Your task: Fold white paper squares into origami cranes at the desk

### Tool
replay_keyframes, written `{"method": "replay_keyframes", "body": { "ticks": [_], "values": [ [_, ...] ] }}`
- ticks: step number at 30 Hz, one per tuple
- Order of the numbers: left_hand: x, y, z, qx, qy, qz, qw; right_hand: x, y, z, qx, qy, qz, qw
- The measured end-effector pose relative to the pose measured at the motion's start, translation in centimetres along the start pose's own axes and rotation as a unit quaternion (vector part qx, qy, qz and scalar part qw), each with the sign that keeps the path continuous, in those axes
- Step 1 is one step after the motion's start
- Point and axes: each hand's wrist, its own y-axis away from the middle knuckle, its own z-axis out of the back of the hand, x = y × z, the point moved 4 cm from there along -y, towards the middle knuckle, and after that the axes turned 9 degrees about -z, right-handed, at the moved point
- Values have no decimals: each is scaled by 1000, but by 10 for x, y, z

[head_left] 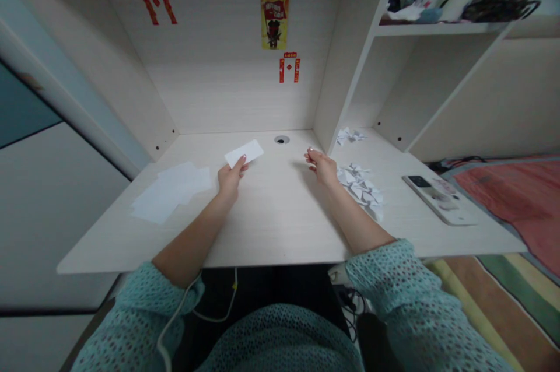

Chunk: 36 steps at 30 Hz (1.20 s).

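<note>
A small white rectangular piece of paper point(245, 152) is pinched between the thumb and fingers of my left hand point(230, 176), above the middle of the white desk. My right hand point(322, 167) hovers to the right of it, apart from the paper, with its fingers curled together; whether anything is between the fingertips cannot be seen. Just beyond my right wrist lies a heap of folded white paper pieces point(361, 188), partly hidden by the forearm. Flat sheets of white paper point(172, 191) lie overlapping on the desk, left of my left hand.
More folded paper pieces point(350, 136) lie at the back right, beside the upright partition point(345, 63). A phone point(440, 200) rests near the desk's right side. A cable hole point(282, 139) sits at the back. A white cable point(223, 319) hangs below the front edge.
</note>
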Motion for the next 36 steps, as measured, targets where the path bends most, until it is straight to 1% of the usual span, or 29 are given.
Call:
{"method": "replay_keyframes", "body": {
  "ticks": [2,5,7,8,11,13,16,19,21,23,24,25,27,29,32,36],
  "values": [
    [-1,-2,-1,14,-1,0,1000,-2,1,-4,17,12,2,1000],
    [-4,6,-10,57,-22,-9,998,-7,17,-24,119,55,24,991],
    [-6,13,-17,88,-51,-25,994,-8,28,-36,168,97,50,980],
    [-8,16,-20,101,-64,-31,992,-7,32,-39,181,109,60,976],
    [-10,19,-23,117,-88,-41,988,-3,36,-40,173,131,76,973],
    [-12,20,-22,121,-92,-47,987,-2,37,-39,167,144,67,973],
    [-15,22,-23,146,-92,-60,983,-5,39,-42,197,171,44,964],
    [-18,25,-26,172,-98,-69,978,-10,44,-45,223,198,48,953],
    [-20,27,-27,169,-93,-69,979,-12,46,-47,227,203,50,951],
    [-20,30,-29,159,-71,-59,983,-13,47,-47,223,188,43,956],
    [-19,32,-31,164,-53,-52,984,-13,48,-47,217,172,39,960],
    [-18,34,-33,178,-33,-45,982,-13,48,-47,209,153,35,965],
    [-18,39,-39,232,-3,-42,972,-13,50,-47,197,116,29,973],
    [-17,43,-42,262,-11,-49,964,-14,52,-48,197,92,22,976],
    [-15,43,-39,245,-40,-56,967,-18,54,-52,216,79,-4,973],
    [-11,38,-35,212,-18,-26,977,-21,55,-55,234,68,-22,970]
  ]
}}
